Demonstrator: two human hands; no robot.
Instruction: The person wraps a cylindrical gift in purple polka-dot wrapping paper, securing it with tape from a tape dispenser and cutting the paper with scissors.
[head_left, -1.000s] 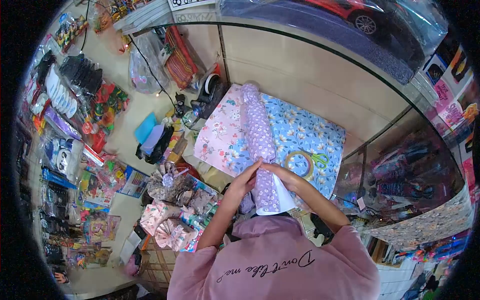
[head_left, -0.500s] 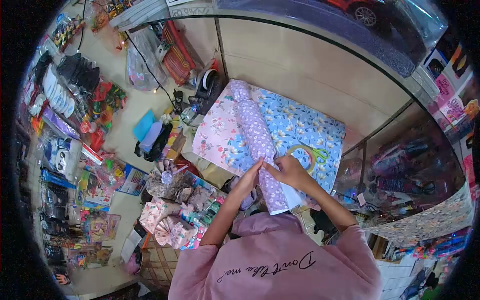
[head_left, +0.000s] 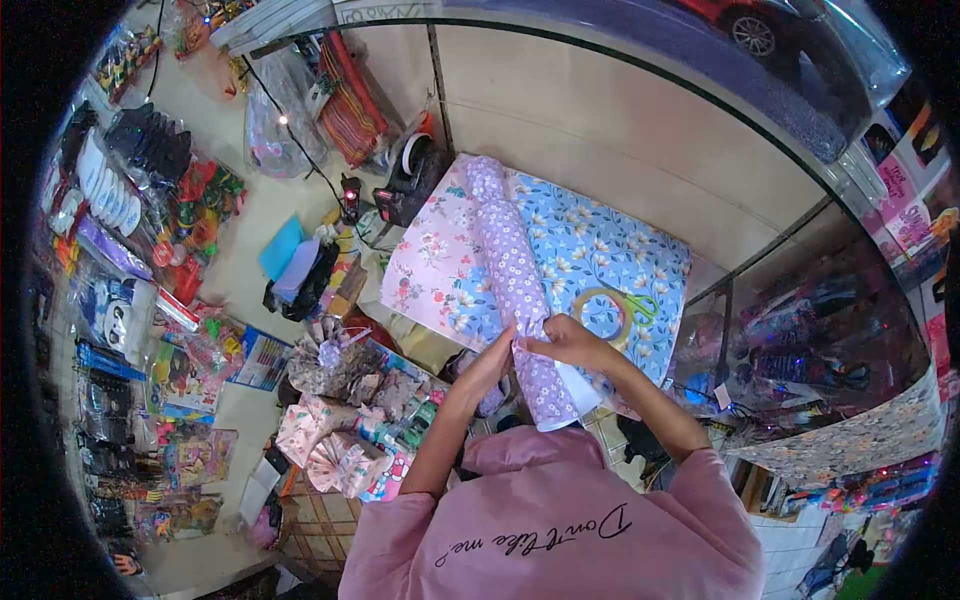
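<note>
A long bundle in purple wrapping paper (head_left: 509, 255) with small white flowers lies lengthwise in front of me. My left hand (head_left: 488, 364) presses against its left side, and my right hand (head_left: 572, 343) pinches the paper from the right, the fingertips nearly meeting over it. What the paper encloses is hidden. A white edge of paper (head_left: 580, 388) sticks out at the lower right. Under the bundle is a floral sheet, pink (head_left: 427, 275) on the left and blue (head_left: 580, 225) on the right. Green-handled scissors (head_left: 641, 307) and a roll of tape (head_left: 608, 318) lie right of my right hand.
A tape dispenser (head_left: 411, 180) stands behind the sheet on the left. Gift-wrapped bundles (head_left: 335, 440) sit near my left forearm. A glass-edged counter (head_left: 640, 70) curves along the far side. Packaged goods (head_left: 120, 300) fill the left.
Both hands have shifted slightly toward my body and left along the bundle, pinching the purple paper lower down. The scissors and tape stay in place.
</note>
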